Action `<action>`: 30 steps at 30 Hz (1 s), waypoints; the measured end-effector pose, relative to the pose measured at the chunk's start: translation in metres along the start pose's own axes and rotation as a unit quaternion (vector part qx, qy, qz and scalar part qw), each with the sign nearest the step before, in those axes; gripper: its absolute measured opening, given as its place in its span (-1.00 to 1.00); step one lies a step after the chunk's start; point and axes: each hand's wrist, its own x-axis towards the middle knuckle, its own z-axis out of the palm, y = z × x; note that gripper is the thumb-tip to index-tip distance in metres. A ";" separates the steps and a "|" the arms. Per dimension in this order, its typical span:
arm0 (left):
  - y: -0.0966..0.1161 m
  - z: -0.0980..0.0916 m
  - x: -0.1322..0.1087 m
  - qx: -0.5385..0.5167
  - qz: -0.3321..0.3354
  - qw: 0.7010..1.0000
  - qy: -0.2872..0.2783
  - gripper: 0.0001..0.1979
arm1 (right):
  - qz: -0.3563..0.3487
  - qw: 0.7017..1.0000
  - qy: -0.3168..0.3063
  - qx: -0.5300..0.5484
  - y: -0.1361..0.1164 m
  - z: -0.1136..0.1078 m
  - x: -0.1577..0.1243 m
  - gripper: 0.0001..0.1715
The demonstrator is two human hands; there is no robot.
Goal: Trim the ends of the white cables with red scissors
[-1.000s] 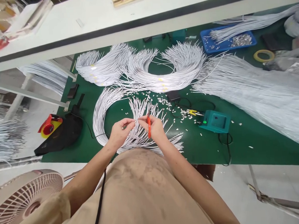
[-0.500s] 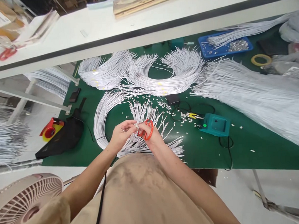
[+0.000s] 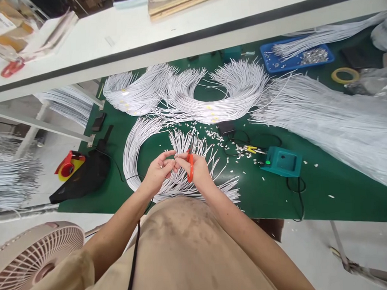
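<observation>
My left hand (image 3: 158, 171) is closed, thumb and fingertips pinched together on something too small to make out, perhaps a wire end. Close beside it, my right hand (image 3: 197, 167) keeps a pair of orange-handled scissors (image 3: 190, 167) in its grip, the loops at the fingers and the blades mostly hidden. The fingertips of both hands nearly meet. Beneath and around them a curved bundle of white wires (image 3: 131, 150) lies on the green tabletop (image 3: 263, 202), its loose ends fanned out on the right.
Small white scraps (image 3: 214, 135) lie scattered behind the hands. At the right are yellow-handled pliers (image 3: 252, 149) and a teal device (image 3: 283, 161) with a black cord. More wire bundles (image 3: 211, 110) line the back, near a blue tray (image 3: 321, 62). A red tape dispenser (image 3: 69, 165) stands left.
The scissors have turned in my right hand, so the handle loops now show edge-on. My two hands stay close together, and the view has shifted slightly.
</observation>
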 end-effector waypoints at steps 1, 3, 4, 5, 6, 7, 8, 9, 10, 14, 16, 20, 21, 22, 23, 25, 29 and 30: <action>0.000 0.000 0.000 0.000 -0.003 1.000 -0.004 -0.55 | 0.003 1.000 -0.012 0.001 0.001 0.001 0.001 -0.73; 0.000 0.000 0.000 0.004 -0.012 1.000 -0.007 -0.56 | 0.017 1.000 -0.014 0.005 0.004 0.002 0.002 -0.71; 0.000 0.000 0.000 0.003 -0.018 1.000 -0.005 -0.56 | 0.022 1.000 0.007 -0.001 0.004 0.002 0.002 -0.70; 0.000 -0.001 0.001 -0.001 -0.026 1.000 -0.001 -0.56 | 0.017 0.999 0.042 -0.016 0.005 0.001 0.002 -0.71; 0.000 -0.003 0.001 -0.012 -0.035 0.999 0.005 -0.56 | -0.002 0.995 0.090 -0.041 0.003 -0.001 0.002 -0.71; 0.000 -0.005 0.002 -0.028 -0.046 0.998 0.014 -0.58 | -0.034 0.986 0.143 -0.076 0.001 -0.002 0.001 -0.73; 0.000 -0.008 0.004 -0.049 -0.058 0.997 0.023 -0.59 | -0.076 0.971 0.192 -0.117 -0.001 -0.003 0.000 -0.74; -0.001 -0.011 0.006 -0.073 -0.068 0.994 0.033 -0.62 | -0.120 0.954 0.225 -0.160 -0.004 -0.004 -0.002 -0.75; -0.002 -0.014 0.009 -0.099 -0.078 0.991 0.043 -0.64 | -0.157 0.940 0.230 -0.198 -0.007 -0.003 -0.004 -0.75; -0.006 -0.026 0.023 -0.196 -0.090 0.974 0.072 -0.71 | -0.164 0.942 0.085 -0.279 0.003 0.007 -0.010 -0.79; -0.007 -0.028 0.028 -0.235 -0.084 0.965 0.082 -0.72 | -0.119 0.949 0.024 -0.290 0.021 0.012 -0.010 -0.82; -0.011 -0.027 0.024 -0.258 -0.060 0.960 0.090 -0.69 | 0.005 0.945 0.001 -0.326 0.055 0.012 -0.007 -0.79; -0.013 -0.026 0.021 -0.241 -0.055 0.965 0.084 -0.67 | 0.020 0.947 0.007 -0.319 0.060 0.011 -0.006 -0.78; -0.016 -0.025 0.017 -0.214 -0.053 0.973 0.075 -0.67 | 0.027 0.951 0.013 -0.308 0.062 0.010 -0.005 -0.77; -0.019 -0.025 0.014 -0.178 -0.052 0.980 0.065 -0.68 | 0.028 0.955 0.022 -0.293 0.063 0.009 -0.004 -0.75; -0.025 -0.026 0.008 -0.105 -0.047 0.992 0.046 -0.70 | 0.030 0.963 0.039 -0.265 0.062 0.007 -0.002 -0.72; -0.026 -0.030 0.008 -0.061 -0.021 0.996 0.058 -0.67 | 0.043 0.967 0.058 -0.244 0.060 0.009 -0.004 -0.72; -0.024 -0.031 0.010 -0.065 -0.018 0.996 0.066 -0.66 | 0.043 0.967 0.058 -0.244 0.060 0.010 -0.005 -0.73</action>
